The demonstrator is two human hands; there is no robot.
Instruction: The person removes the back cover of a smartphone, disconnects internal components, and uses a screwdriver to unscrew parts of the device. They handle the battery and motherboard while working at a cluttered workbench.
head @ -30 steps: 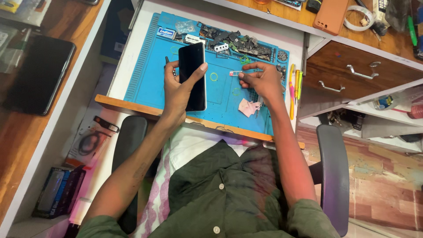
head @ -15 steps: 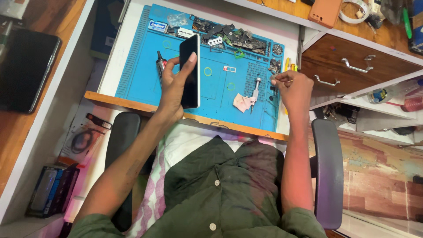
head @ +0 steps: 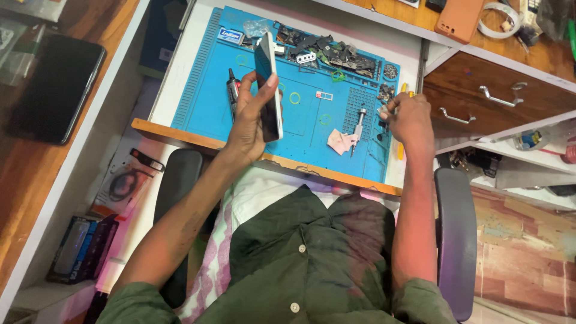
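A: Entry. The left hand (head: 251,123) held the smartphone (head: 267,87) tilted on edge above the blue repair mat (head: 204,90), fingers and thumb clamped on its long sides, dark screen facing right. Phone was over the mat's left-centre, just beside a small black-capped bottle (head: 231,90).

B: And the right hand (head: 409,117)?

A: It was at the mat's right edge, curled into a loose fist near the compartments of tiny screws (head: 384,93). Whether anything was pinched between the fingertips, I could not tell; they were turned away from the camera.

B: Other items on the mat?

A: A screwdriver (head: 357,123) lay by a pink cloth (head: 341,141), apart from both hands. Loose dark phone parts (head: 327,51) were heaped along the far edge.

B: Judgement on handling?

A: The edge grip seemed right for keeping fingers off the glass, but the phone sat high over the mat, so a firmer hold lower down would have been safer. Any pick from the screw compartments probably called for a slow fingertip pinch, since those parts looked small enough to scatter. Keeping the phone over the mat, not the desk edge (head: 180,133), seemed wise.
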